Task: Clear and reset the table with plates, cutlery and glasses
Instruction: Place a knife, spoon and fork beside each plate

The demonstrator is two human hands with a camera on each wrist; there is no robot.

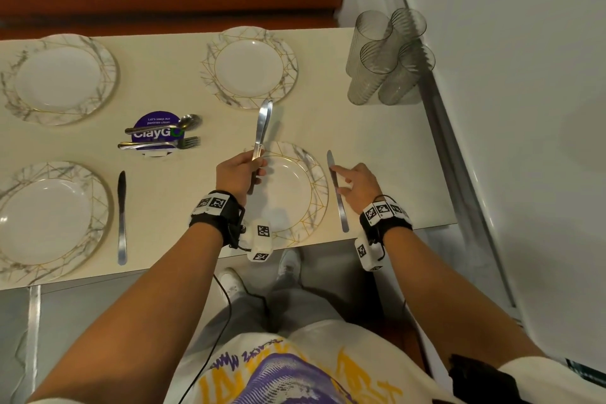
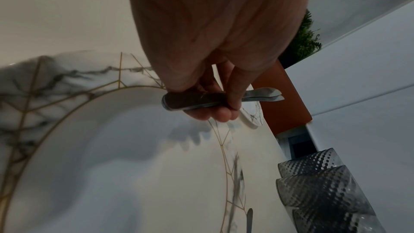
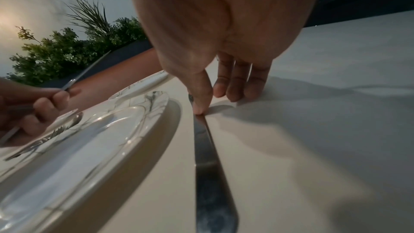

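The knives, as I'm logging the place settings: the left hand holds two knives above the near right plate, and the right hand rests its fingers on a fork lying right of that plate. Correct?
Not quite: the right hand touches a knife, not a fork, as the right wrist view shows. The left hand does hold two knives above the near right plate.

Left hand (image 2: 215, 42) fingers (image 2: 233, 93) grip two knives (image 2: 262, 95) above a plate (image 2: 112, 148).

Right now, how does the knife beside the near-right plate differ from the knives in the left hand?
The knife beside the near-right plate lies flat on the table; the held knives are lifted off it. It is single; the left hand grips two together. The right hand only touches it with straight fingers, not gripping. All are plain silver table knives, blades pointing away.
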